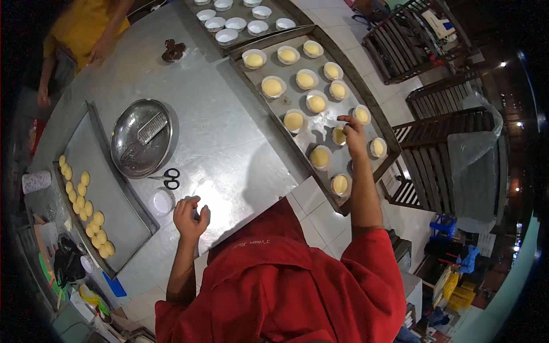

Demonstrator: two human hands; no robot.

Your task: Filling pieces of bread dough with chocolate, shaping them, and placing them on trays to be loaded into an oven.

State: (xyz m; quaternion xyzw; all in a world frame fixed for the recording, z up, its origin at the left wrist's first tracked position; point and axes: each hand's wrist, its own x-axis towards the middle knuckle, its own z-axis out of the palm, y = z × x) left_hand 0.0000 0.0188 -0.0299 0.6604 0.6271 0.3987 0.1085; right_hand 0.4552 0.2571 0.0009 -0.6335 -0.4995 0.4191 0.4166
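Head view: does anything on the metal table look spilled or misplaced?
Possibly the dark brown lump toward the far side of the metal table: irregular, apparently straight on the bare surface. I cannot tell what it is.

My right hand (355, 139) is over a dark-rimmed rectangular metal tray (286, 73), fingers at a pale yellow, rounded dough piece (339, 136) in a white paper cup; I cannot tell whether they touch it. My left hand (191, 219), empty with loosely bent fingers, is just beside an empty round white cup (162, 201). Near that are black-handled scissors (171, 179) and a round, shiny steel bowl (128, 128) holding a metal grater (152, 127).
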